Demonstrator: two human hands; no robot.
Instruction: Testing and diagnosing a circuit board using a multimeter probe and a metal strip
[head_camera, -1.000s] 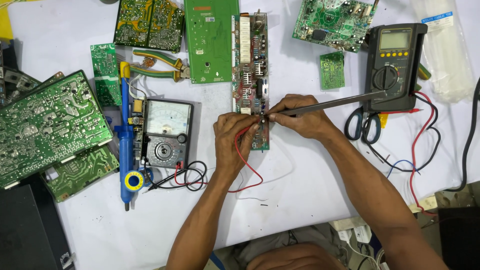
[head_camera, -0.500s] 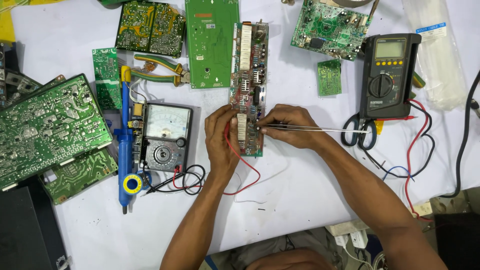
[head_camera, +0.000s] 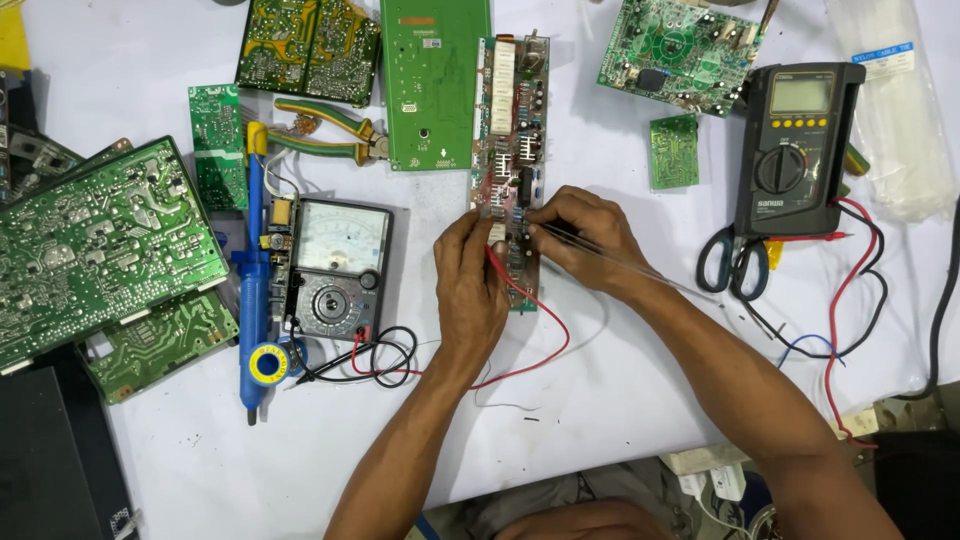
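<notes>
A long narrow circuit board (head_camera: 512, 110) packed with components lies upright in the middle of the white table. My left hand (head_camera: 470, 290) rests on its lower left part, fingers pinched on a red test lead (head_camera: 545, 315). That lead curls away toward the analog multimeter (head_camera: 338, 265). My right hand (head_camera: 585, 240) comes in from the right and grips a thin metal tool like tweezers (head_camera: 650, 275). Its tip touches the board beside my left fingertips. The board's lower end is hidden under both hands.
A black digital multimeter (head_camera: 790, 150) with red and black leads stands at right, with scissors (head_camera: 735, 265) below it. A blue desoldering pump (head_camera: 255, 280), pliers (head_camera: 320, 135) and several green circuit boards (head_camera: 95, 245) lie at left and along the top. A bag of cable ties (head_camera: 895, 110) is far right.
Both hands stay on the board's lower part. The thin tool's free end has swung down, from pointing at the digital multimeter to pointing toward the scissors. The view shifted slightly.
</notes>
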